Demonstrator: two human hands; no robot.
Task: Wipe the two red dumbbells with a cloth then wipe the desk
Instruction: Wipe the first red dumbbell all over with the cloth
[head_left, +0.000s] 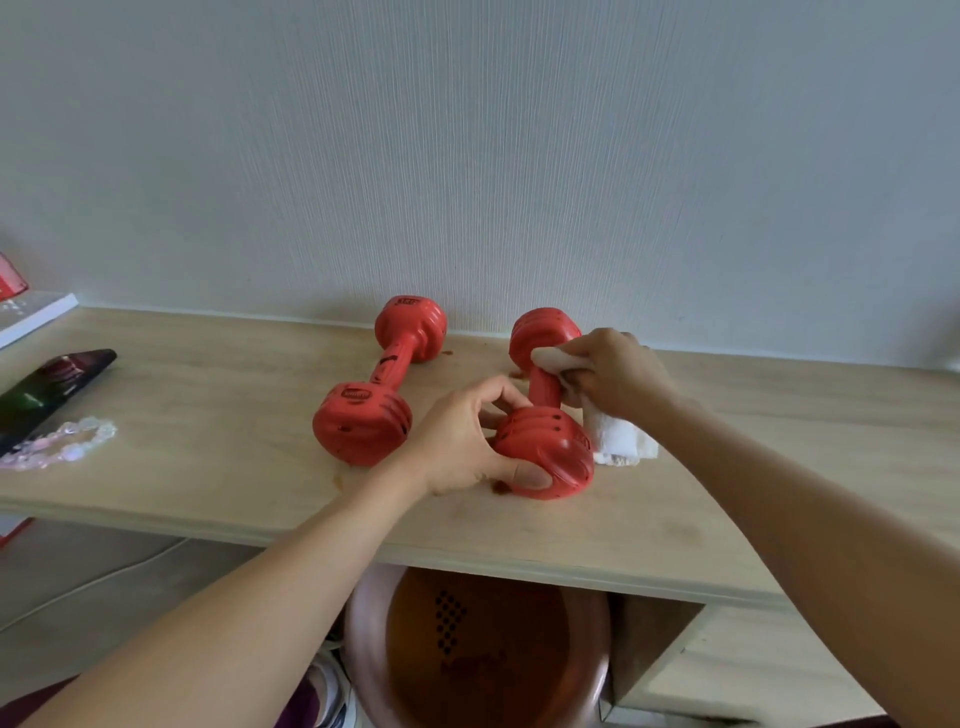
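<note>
Two red dumbbells lie on the light wooden desk (208, 467), both pointing toward the wall. The left dumbbell (382, 379) lies untouched. My left hand (467, 441) grips the near head of the right dumbbell (545, 447), thumb on its end face. My right hand (613, 374) holds a white cloth (618, 441) wrapped around that dumbbell's handle. Part of the cloth hangs down onto the desk to the right of the near head. Small reddish-brown stains mark the desk near both dumbbells.
A dark glossy packet (47, 389) and a clear beaded bracelet (67, 441) lie at the desk's left end, with a white book (31, 317) behind them. A brown round stool (478, 649) stands under the desk. The wall runs right behind the dumbbells.
</note>
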